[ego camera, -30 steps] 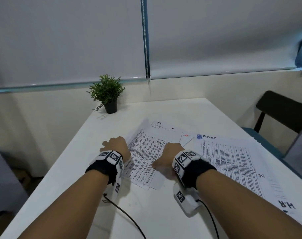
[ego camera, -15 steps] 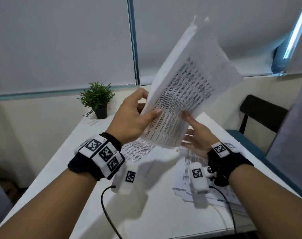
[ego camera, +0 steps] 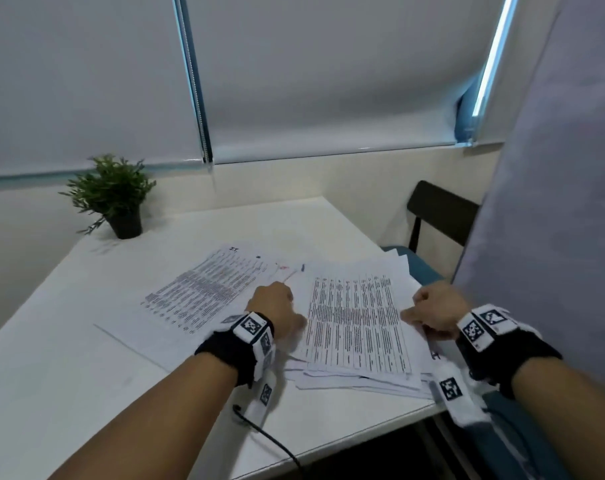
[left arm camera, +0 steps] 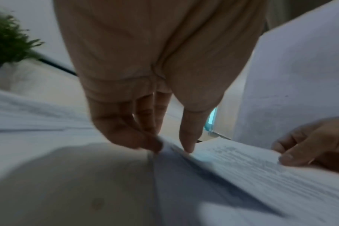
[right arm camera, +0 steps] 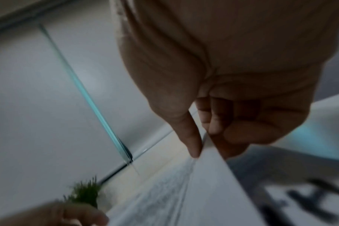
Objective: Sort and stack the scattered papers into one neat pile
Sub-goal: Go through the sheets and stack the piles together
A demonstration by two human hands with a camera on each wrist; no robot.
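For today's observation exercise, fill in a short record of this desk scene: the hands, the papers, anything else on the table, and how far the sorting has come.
left hand: pinches the left edge of the top sheets
right hand: pinches their right edge
stack of papers: uneven, on the table's right side, sheets fanned out at its edges
separate sheet: lies flat to the left, apart from the stack
table: white
potted plant: far left corner
progress: not yet one neat pile

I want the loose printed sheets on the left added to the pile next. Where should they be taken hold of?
Probably at the near left corner of the printed sheets, from the left: they lie flat on the table, that edge is free, and the right edge lies beside the pile that the left hand and right hand pinch.
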